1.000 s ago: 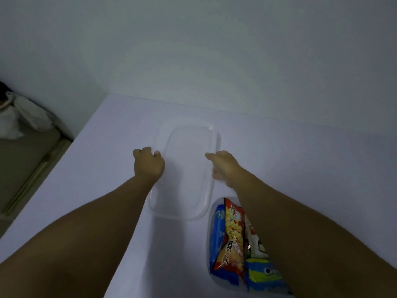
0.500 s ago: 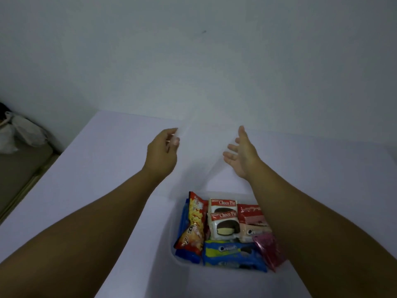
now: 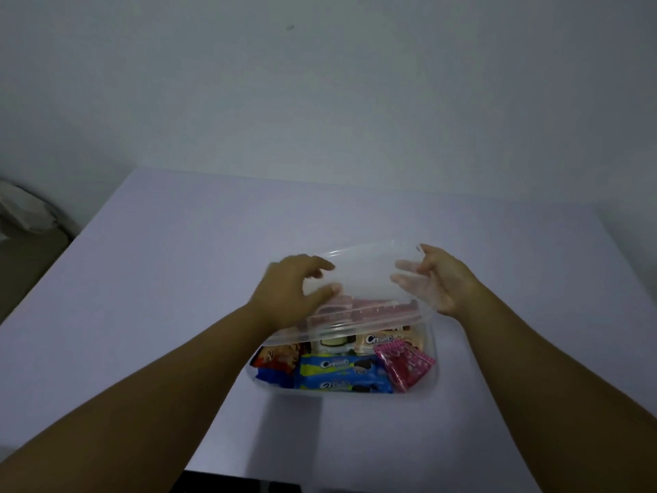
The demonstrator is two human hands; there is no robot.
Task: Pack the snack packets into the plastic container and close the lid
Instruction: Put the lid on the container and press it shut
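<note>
Head view, looking down at the white bench (image 3: pixel 149 279). We had the clear lid (image 3: pixel 359 290) held by its two short ends, our left hand (image 3: pixel 288 293) on the left end, our right hand (image 3: pixel 441 282) on the right. Left fingers (image 3: pixel 320 266) curled over the top of the lid with the thumb tucked under the edge, a firm pinch. Right fingers (image 3: pixel 405 266) lay under the lid and showed through the plastic, loosely curved; thumb up at the far corner.

Lid tilted: far edge raised, near edge low and sitting just over the middle of the plastic container (image 3: pixel 432 364). Its long axis ran left to right, the same as the container's.

Container rested on the bench directly below and slightly nearer to us than the lid. Snack packets were inside: a blue cookie pack (image 3: pixel 341 375) at front, a pink packet (image 3: pixel 401 366) to its right, an orange-red bag (image 3: pixel 281 355) to its left, others under the lid.

We judged packing done, lid not yet seated. Coming move likely turns on drawing the lid toward us and levelling it so all four corners meet the rim. Both hands were equally close. The pink packet stood a little high and might foul the right corner.
</note>
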